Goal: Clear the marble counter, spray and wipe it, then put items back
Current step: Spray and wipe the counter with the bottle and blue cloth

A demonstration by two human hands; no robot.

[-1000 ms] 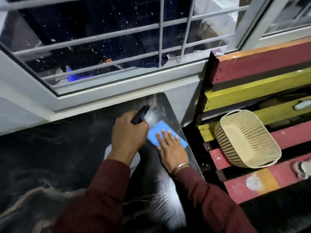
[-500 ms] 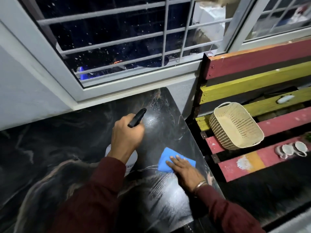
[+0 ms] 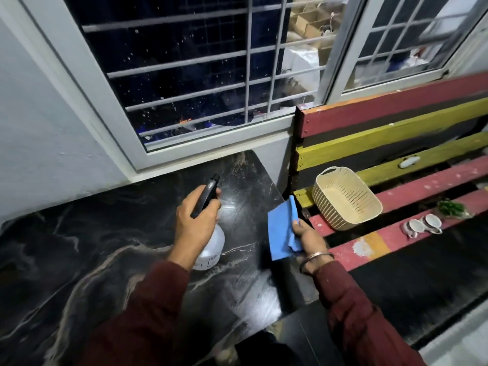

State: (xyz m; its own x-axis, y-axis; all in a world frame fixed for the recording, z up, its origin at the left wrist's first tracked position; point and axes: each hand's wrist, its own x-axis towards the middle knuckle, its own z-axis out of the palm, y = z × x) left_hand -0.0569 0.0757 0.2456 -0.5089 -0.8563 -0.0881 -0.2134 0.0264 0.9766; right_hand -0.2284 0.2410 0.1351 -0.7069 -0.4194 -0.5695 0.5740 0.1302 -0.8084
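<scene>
The left hand is gripping a white spray bottle over the black marble table; its label writing is illegible. The right hand is pinching a blue cloth at the table's right edge, near a cream basket.

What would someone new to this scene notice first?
Probably the bright blue cloth, pinched in the right hand at the right edge of the black marble counter. Next, the left hand gripping a white spray bottle at the counter's middle. To the right, a cream basket sits tilted on red and yellow painted slats.
</scene>
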